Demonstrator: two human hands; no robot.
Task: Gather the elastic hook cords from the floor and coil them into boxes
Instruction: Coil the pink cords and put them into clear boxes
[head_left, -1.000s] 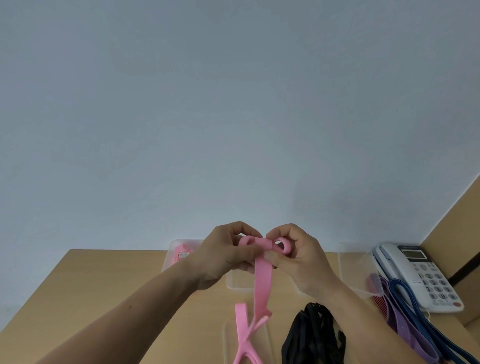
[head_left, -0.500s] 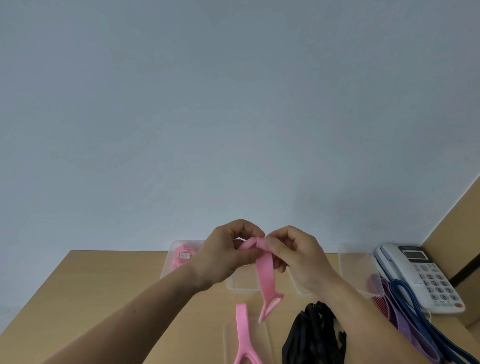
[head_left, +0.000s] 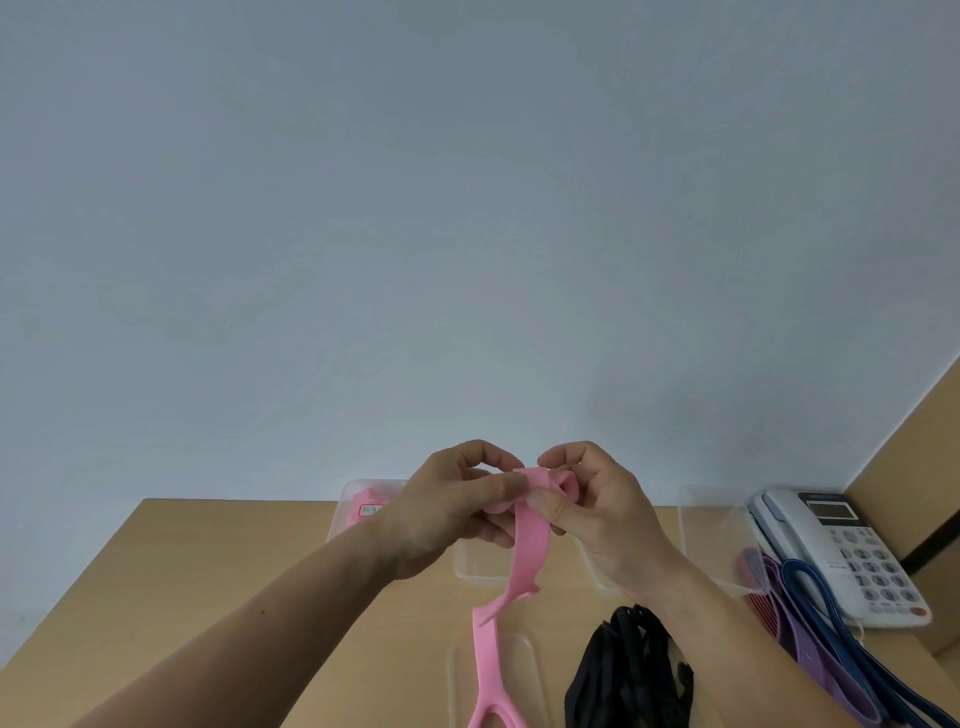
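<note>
We've got left hand (head_left: 441, 512) and right hand (head_left: 597, 512) fingers pinching the pink cord's (head_left: 527, 540) rolled end above the worktop (head_left: 208, 571); tail hangs down.

pink cord (head_left: 527, 540); black cord bundle (head_left: 631, 670); purple cord (head_left: 813, 657); dark blue cord (head_left: 797, 566); white phone (head_left: 795, 525), red button (head_left: 919, 612); light tan desk (head_left: 208, 571); clear box (head_left: 711, 540); pale grey-blue wall (head_left: 467, 208).

The pink cord (head_left: 527, 545) is looking like smooth, matt, rubbery elastic. The surface (head_left: 208, 597) is showing a matt, pale wood-grain finish. The boxes (head_left: 717, 540) are looking like clear, faintly glossy plastic, and the telephone (head_left: 841, 551) is showing smooth white plastic. The black cords (head_left: 628, 670) are looking matt and woven.
</note>
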